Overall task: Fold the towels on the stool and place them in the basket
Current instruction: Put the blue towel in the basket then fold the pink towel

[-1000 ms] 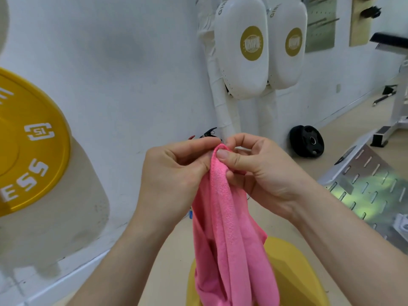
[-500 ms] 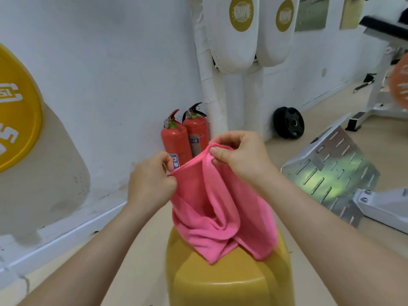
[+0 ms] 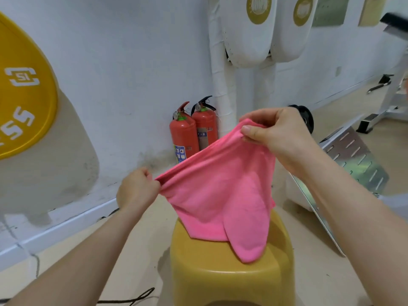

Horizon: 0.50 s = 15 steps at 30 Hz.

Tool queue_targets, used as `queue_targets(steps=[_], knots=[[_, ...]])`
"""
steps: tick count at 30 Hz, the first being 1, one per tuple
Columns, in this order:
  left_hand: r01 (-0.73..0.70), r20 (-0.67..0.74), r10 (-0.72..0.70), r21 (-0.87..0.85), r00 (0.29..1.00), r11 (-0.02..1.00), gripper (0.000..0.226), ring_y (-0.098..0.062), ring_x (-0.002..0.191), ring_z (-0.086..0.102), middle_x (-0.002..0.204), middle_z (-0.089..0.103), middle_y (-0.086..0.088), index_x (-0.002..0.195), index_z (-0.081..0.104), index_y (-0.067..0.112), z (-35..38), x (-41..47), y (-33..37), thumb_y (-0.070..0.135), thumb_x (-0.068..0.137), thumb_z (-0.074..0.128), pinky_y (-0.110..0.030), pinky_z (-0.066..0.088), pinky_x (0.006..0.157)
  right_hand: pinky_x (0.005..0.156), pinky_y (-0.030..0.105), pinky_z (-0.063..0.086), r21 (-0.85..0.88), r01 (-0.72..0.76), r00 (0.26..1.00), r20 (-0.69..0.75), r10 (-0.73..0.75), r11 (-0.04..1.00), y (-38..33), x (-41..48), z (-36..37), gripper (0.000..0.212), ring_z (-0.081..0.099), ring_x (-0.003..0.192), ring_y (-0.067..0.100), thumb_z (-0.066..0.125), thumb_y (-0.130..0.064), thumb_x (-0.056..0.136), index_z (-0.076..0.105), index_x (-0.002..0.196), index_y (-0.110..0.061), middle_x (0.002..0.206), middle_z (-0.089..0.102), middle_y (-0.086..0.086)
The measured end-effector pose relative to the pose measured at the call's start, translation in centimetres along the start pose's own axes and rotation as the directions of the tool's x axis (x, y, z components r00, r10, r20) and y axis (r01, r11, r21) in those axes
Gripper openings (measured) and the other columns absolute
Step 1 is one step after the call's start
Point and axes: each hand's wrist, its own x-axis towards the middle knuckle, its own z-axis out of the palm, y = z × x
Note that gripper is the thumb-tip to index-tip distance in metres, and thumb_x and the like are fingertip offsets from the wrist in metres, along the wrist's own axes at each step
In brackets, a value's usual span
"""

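A pink towel (image 3: 216,195) hangs stretched between my two hands above a yellow plastic stool (image 3: 231,274). My left hand (image 3: 136,188) pinches its lower left corner. Higher up and to the right, my right hand (image 3: 280,133) pinches the other top corner between thumb and fingers. The towel's top edge runs slanted between them. Its lower part droops in folds and rests on the stool's seat. No basket is in view.
Two red fire extinguishers (image 3: 192,131) stand against the white wall behind the stool. A yellow weight plate (image 3: 24,91) is at the left, white boxing pads (image 3: 254,32) hang above, a perforated metal plate (image 3: 357,160) leans at the right. A black cable (image 3: 132,299) lies on the floor.
My hands have drawn apart, left hand down and left, right hand to the right, spreading the bunched towel open. The view has dropped toward the stool.
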Motion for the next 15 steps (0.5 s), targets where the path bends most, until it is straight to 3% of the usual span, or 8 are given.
queue_targets(steps=[2, 5, 7, 9, 11, 13, 15], knots=[[0.112, 0.039, -0.106, -0.189, 0.994, 0.976, 0.007, -0.030, 0.063, 0.050, 0.061, 0.054, -0.008, 0.062, 0.050, 0.009, -0.9, 1.0, -0.1, 0.006, 0.066, 0.047, -0.029, 0.032, 0.052, 0.076, 0.013, 0.052, -0.308, 0.048, 0.999, 0.005, -0.048, 0.950, 0.9, 0.1, -0.7, 0.018, 0.065, 0.076, 0.005, 0.070, 0.000, 0.080, 0.074, 0.092, -0.013, 0.082, 0.071, -0.002], [0.253, 0.176, -0.192, -0.463, 0.965, 0.849, 0.014, -0.021, 0.049, 0.035, 0.056, 0.042, -0.010, 0.060, 0.049, 0.010, -3.0, 2.3, 1.2, -0.001, 0.069, 0.046, -0.022, 0.022, 0.047, 0.085, 0.028, 0.051, -0.601, 0.065, 0.998, 0.038, -0.053, 0.797, 2.8, 0.4, -1.9, 0.013, 0.067, 0.086, 0.015, 0.069, -0.007, 0.081, 0.076, 0.091, -0.012, 0.086, 0.074, 0.002], [0.212, 0.215, -0.123, -0.458, 0.969, 0.864, 0.019, -0.019, 0.046, 0.035, 0.055, 0.042, -0.009, 0.060, 0.050, 0.010, -4.4, 2.6, 1.9, -0.004, 0.072, 0.048, -0.021, 0.020, 0.047, 0.083, 0.033, 0.050, -0.747, 0.054, 0.998, 0.029, -0.049, 0.663, 3.6, 0.4, -2.9, 0.010, 0.066, 0.089, 0.022, 0.072, -0.017, 0.079, 0.076, 0.089, -0.016, 0.087, 0.073, 0.003], [0.120, 0.228, -0.029, -0.396, 0.973, 0.910, 0.022, -0.018, 0.046, 0.036, 0.055, 0.044, -0.008, 0.060, 0.053, 0.012, -6.0, 2.5, 2.7, -0.005, 0.074, 0.050, -0.020, 0.021, 0.046, 0.080, 0.037, 0.051, -0.794, 0.033, 0.997, -0.014, -0.073, 0.608, 3.6, 0.6, -4.0, 0.005, 0.065, 0.086, 0.025, 0.073, -0.023, 0.078, 0.072, 0.082, -0.022, 0.083, 0.071, 0.003], [0.068, 0.281, 0.052, -0.399, 0.958, 0.914, 0.025, -0.013, 0.040, 0.035, 0.052, 0.042, -0.006, 0.060, 0.056, 0.013, -8.0, 2.4, 3.6, -0.005, 0.076, 0.048, -0.016, 0.018, 0.042, 0.072, 0.034, 0.051, -0.705, 0.019, 0.997, -0.040, -0.067, 0.709, 2.7, 0.7, -5.1, 0.010, 0.063, 0.076, 0.020, 0.074, -0.019, 0.078, 0.065, 0.074, -0.021, 0.077, 0.067, 0.003], [0.072, 0.382, 0.164, -0.532, 0.910, 0.844, 0.031, -0.007, 0.031, 0.026, 0.047, 0.035, -0.002, 0.055, 0.058, 0.013, -10.6, 2.3, 4.4, -0.006, 0.074, 0.043, -0.011, 0.013, 0.037, 0.061, 0.028, 0.047, -0.355, -0.045, 0.999, -0.008, 0.045, 0.934, 0.2, 0.4, -5.8, 0.018, 0.057, 0.065, 0.012, 0.071, -0.009, 0.080, 0.058, 0.071, -0.017, 0.071, 0.061, 0.001], [0.124, 0.433, 0.313, -0.729, 0.846, 0.674, 0.021, -0.002, 0.027, 0.019, 0.040, 0.031, 0.002, 0.049, 0.059, 0.012, -13.3, 1.7, 5.1, -0.002, 0.060, 0.047, -0.008, 0.011, 0.033, 0.050, 0.020, 0.043, 0.025, -0.114, 0.989, 0.099, 0.111, 0.993, -2.6, -0.2, -6.4, 0.021, 0.052, 0.052, 0.006, 0.067, -0.005, 0.077, 0.052, 0.068, -0.015, 0.059, 0.054, -0.003]])
